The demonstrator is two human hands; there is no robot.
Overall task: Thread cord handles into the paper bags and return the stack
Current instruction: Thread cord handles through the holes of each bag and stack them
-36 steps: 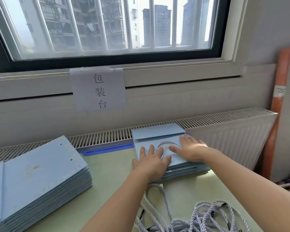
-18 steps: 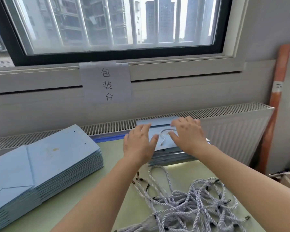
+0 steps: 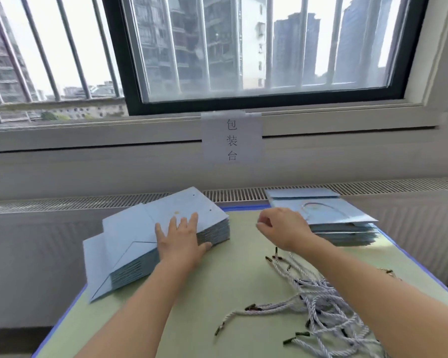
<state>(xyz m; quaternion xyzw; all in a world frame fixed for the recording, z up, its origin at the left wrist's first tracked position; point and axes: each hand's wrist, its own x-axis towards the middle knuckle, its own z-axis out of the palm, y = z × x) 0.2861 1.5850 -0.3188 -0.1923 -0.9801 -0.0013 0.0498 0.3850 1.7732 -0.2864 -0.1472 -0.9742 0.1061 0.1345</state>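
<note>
Two stacks of flat blue paper bags sit on the green bench. My left hand lies flat on the taller stack at centre left of the frame, fingers straight and spread over the top bag, thumb down at the stack's near right corner; that grip is loose and flat, clasping nothing. This stack's bags show small punched holes near their far edge and carry no cords, and the lower bags fan out toward the lower left.

My right hand hovers above the bench in the middle of the frame, fingers curled inward with the tips close together; I cannot tell whether anything is pinched in that grip. Just right of it, at centre right, lies the shorter stack, its top bag showing a pale cord handle looped on its face.

Loose twisted cords with dark tips lie tangled at lower right of the frame, under my right forearm. A paper sign with three characters hangs on the wall below the window, upper centre.
</note>
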